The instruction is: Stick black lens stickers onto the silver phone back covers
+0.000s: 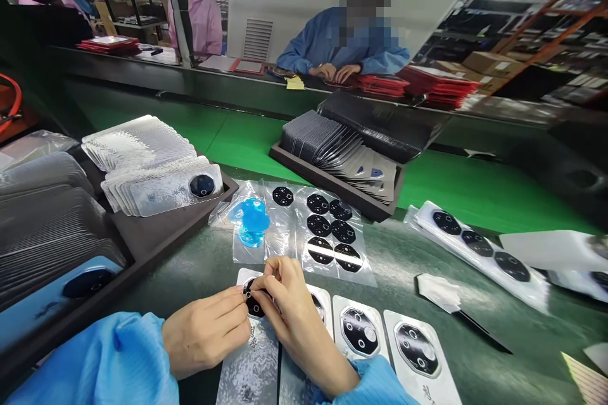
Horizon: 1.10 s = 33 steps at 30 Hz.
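A silver phone back panel (pixel 247 361) lies on the bench in front of me, with a black octagonal lens cover (pixel 255 308) at its top end. My left hand (pixel 209 329) comes from the left, its fingers drawn together and the tips on the cover's left edge. Over the same cover bends my right hand (pixel 289 304), thumb and forefinger pinched at its upper part and hiding some of it. Whether a thin film is between the fingertips is too small to tell. To the right lie more panels with lens covers, including a silver panel (pixel 418 357).
Beyond my hands are clear plastic sheets (pixel 285 234) with several black covers and blue film pieces (pixel 251 221). Dark trays of panels stand at left (pixel 156 247) and back (pixel 327 186). A black knife (pixel 482 331), its one end wrapped white, lies right. A co-worker (pixel 342 38) sits opposite.
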{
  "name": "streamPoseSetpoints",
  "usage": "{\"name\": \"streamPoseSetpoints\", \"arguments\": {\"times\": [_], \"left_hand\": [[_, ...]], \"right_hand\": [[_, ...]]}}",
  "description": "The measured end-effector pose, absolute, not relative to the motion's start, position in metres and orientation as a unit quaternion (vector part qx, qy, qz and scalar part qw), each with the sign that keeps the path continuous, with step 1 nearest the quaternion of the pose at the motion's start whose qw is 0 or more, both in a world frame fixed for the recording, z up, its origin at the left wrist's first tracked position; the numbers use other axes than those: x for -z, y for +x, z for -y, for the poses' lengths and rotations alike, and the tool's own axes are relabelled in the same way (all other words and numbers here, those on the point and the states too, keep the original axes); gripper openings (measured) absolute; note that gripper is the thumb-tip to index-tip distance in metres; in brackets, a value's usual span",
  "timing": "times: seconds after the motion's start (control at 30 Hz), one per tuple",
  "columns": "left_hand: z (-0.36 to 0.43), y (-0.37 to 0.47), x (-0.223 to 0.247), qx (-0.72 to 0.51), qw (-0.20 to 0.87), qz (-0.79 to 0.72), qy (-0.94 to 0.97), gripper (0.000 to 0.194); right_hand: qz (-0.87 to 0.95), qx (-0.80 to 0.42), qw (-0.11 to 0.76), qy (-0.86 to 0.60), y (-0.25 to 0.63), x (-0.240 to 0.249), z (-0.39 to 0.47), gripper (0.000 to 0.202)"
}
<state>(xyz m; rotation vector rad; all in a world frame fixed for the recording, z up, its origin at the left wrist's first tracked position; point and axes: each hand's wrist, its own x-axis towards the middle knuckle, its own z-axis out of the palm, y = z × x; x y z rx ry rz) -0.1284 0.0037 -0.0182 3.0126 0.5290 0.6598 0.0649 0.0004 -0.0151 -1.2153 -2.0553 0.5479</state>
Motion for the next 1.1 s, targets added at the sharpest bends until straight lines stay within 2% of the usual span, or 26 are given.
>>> {"name": "streamPoseSetpoints", "arguments": {"times": [0.23,0.47,0.67,0.83,0.9,1.1], "left_hand": [[-0.004,-0.127,0.018,-0.22,-0.006,-0.171,0.961,0.018],[-0.003,-0.127,0.016,-0.211,0.004,-0.169,0.963,0.019],[-0.005,-0.125,0.016,-0.208,0.013,-0.175,0.962,0.019],[-0.003,-0.128,0.019,-0.205,0.015,-0.175,0.963,0.017],[-0.003,-0.128,0.019,-0.202,0.017,-0.175,0.963,0.016],[-0.004,-0.127,0.018,-0.194,0.013,-0.181,0.964,0.016]], "right_hand": [[0.82,-0.13,0.328,-0.451,0.056,0.028,0.0,0.02],[0.763,-0.217,0.358,-0.493,0.064,0.018,-0.003,0.015],[0.809,-0.107,0.35,-0.461,0.053,0.037,-0.001,0.019],[0.782,-0.203,0.341,-0.481,0.062,0.023,-0.002,0.017],[0.772,-0.206,0.354,-0.486,0.066,0.018,-0.002,0.016],[0.82,-0.11,0.334,-0.451,0.057,0.031,-0.001,0.019]]}}
